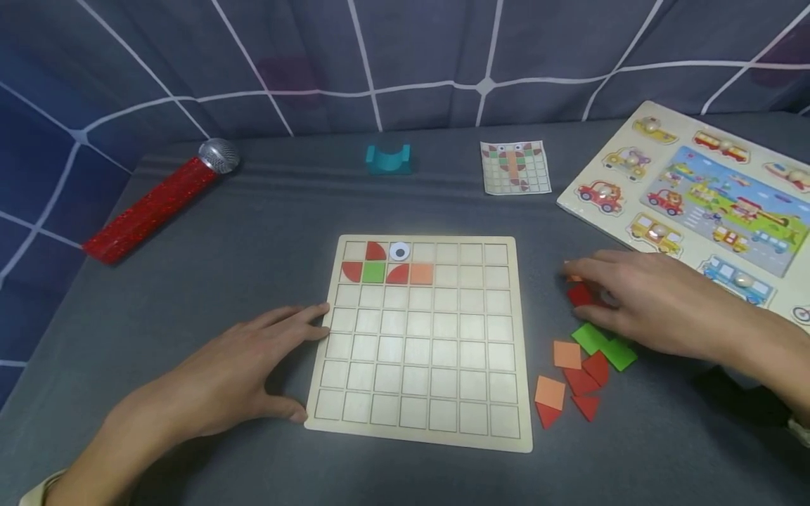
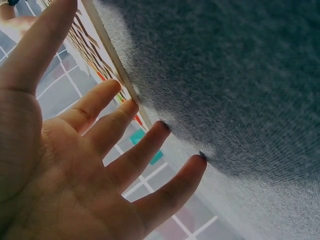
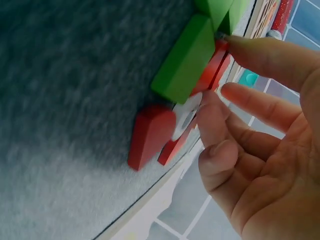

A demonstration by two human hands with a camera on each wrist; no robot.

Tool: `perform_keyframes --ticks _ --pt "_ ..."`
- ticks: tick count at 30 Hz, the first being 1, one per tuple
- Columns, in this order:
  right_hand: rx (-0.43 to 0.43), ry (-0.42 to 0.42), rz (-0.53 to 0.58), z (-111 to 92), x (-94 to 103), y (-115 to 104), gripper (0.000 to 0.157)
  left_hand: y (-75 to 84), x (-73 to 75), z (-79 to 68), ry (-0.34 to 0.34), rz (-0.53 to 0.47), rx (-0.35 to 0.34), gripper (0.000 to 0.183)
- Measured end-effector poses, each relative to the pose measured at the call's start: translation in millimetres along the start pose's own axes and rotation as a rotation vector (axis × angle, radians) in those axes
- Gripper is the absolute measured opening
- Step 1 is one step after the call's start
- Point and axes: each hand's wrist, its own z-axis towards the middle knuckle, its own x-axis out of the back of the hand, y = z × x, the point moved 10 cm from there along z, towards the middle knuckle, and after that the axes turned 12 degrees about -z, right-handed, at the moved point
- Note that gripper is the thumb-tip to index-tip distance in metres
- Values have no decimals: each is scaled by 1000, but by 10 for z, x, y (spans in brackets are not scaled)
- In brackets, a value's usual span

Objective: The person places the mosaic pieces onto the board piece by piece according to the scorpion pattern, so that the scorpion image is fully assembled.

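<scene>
We see the left hand (image 1: pixel 230 379) at the left edge of the gridded board (image 1: pixel 418 351), its fingers spread and unclenched, fingertips and thumb touching the rim, probably to steady it. The right hand (image 1: pixel 652 302) is bent over the loose pieces beside the board, thumb and forefinger on either side of a red piece (image 1: pixel 579 294); we cannot tell whether they grip it. We take the heap to lie there for easy reach, and the pattern card (image 1: pixel 538 176) to stand beyond the board as a guide, since the red, green, orange and eye tiles already fill cells in the upper rows.

The board looks like pale, smooth wood with rounded corners and square cells. Chunky green blocks (image 3: pixel 185 60) show crisp edges; some red ones are curved, others triangular. A white eye disc (image 3: pixel 186 119) lies among them, on a tabletop (image 1: pixel 266 190) with a grainy, fabric-like grey surface.
</scene>
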Motion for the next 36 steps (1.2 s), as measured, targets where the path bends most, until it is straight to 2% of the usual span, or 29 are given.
perform_keyframes --ticks 6,11,20,29,36 --pt "58 -18 75 -4 -11 -116 46 5 3 -5 -1 1 -10 94" --pt "82 -34 86 -8 -34 -162 44 13 4 -7 7 6 -8 94" --pt "106 -1 100 24 -11 -158 33 4 -9 5 -3 -5 9 95" --pt "177 111 85 89 150 -277 32 8 6 -3 4 5 -4 96" --pt "241 183 115 261 300 -531 26 15 9 -5 5 1 -15 95"
